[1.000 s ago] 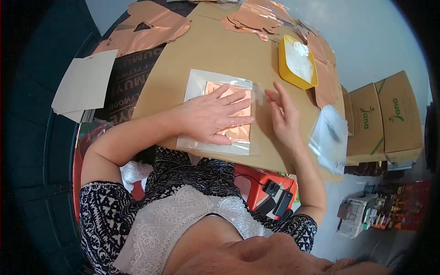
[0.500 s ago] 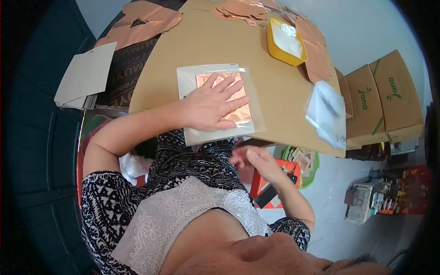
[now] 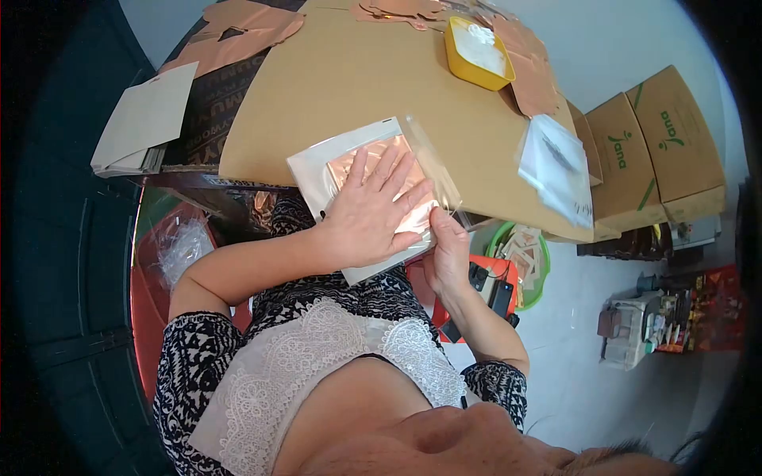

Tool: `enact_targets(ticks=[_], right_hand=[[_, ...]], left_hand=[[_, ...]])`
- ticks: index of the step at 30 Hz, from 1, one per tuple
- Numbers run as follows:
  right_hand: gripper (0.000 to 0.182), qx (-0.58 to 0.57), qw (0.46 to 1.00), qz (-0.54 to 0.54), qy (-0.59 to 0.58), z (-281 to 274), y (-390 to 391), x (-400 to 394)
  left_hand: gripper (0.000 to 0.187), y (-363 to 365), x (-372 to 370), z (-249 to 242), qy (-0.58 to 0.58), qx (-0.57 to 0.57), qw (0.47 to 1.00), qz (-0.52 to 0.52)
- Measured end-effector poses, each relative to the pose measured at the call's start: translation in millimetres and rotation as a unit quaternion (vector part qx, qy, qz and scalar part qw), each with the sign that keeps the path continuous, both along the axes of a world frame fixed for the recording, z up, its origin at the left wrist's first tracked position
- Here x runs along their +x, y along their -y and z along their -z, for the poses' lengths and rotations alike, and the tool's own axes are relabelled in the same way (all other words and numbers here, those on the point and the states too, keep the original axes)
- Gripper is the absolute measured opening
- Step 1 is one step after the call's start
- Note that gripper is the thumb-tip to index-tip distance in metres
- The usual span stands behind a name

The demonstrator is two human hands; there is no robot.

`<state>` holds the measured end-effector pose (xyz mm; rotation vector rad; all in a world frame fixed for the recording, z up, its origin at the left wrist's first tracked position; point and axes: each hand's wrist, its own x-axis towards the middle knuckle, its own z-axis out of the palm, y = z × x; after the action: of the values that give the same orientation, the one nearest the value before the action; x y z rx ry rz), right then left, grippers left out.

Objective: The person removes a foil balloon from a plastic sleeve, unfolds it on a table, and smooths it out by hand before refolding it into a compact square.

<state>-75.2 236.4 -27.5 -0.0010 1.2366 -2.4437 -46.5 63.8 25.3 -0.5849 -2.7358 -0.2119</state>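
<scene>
A pale board in a clear plastic sleeve (image 3: 311,168) lies tilted at the table's near edge, partly overhanging it. On the board is a shiny copper-coloured square sheet (image 3: 340,168), mostly covered by a hand. My left hand (image 3: 365,210) rests flat on that sheet, fingers spread and stretched out. At the sleeve's lower right edge, my right hand (image 3: 448,254) grips it with the thumb on top; its other fingers are hidden underneath.
A yellow tub (image 3: 480,75) with white stuff stands at the back right. Nearby lie plastic sleeves (image 3: 556,170) and copper-coloured sheets (image 3: 246,36). Pale boards (image 3: 147,119) are stacked left. Below right sit a green basket (image 3: 544,274) and cardboard boxes (image 3: 671,143).
My right hand has risen from beside the lap and taken hold of the sleeve's edge. The sleeve has turned counterclockwise and shifted toward me, with my left hand still flat on it.
</scene>
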Motion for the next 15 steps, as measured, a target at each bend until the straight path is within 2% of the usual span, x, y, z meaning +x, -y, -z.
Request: enact_targets(ticks=[4, 7, 10, 11, 12, 13, 15], right_hand=[[0.027, 0.079, 0.994, 0.013, -0.071, 4, -7, -8], [0.028, 0.117, 0.984, -0.011, -0.134, 4, -20, -17], [0.029, 0.154, 0.975, -0.054, -0.153, -9, -27, -26], [0.029, 0.160, 0.972, -0.068, -0.159, -16, -26, -29], [0.030, 0.141, 0.973, -0.074, -0.168, -27, -20, -27], [0.030, 0.148, 0.970, -0.092, -0.168, -30, -19, -31], [0.030, 0.160, 0.964, -0.123, -0.173, -32, -20, -38]], left_hand=[[0.079, 5, 6, -14, 0.010, 0.068, 0.997, 0.021], [0.079, 33, -5, -34, -0.090, 0.187, 0.977, -0.039], [0.072, 69, -31, -50, -0.065, 0.311, 0.941, -0.119], [0.065, 76, -36, -55, 0.035, 0.429, 0.897, -0.097], [0.058, 83, -39, -59, 0.134, 0.535, 0.831, -0.072], [0.052, 88, -42, -63, 0.230, 0.627, 0.743, -0.045], [0.033, 99, -44, -57, 0.319, 0.663, 0.677, -0.002]])
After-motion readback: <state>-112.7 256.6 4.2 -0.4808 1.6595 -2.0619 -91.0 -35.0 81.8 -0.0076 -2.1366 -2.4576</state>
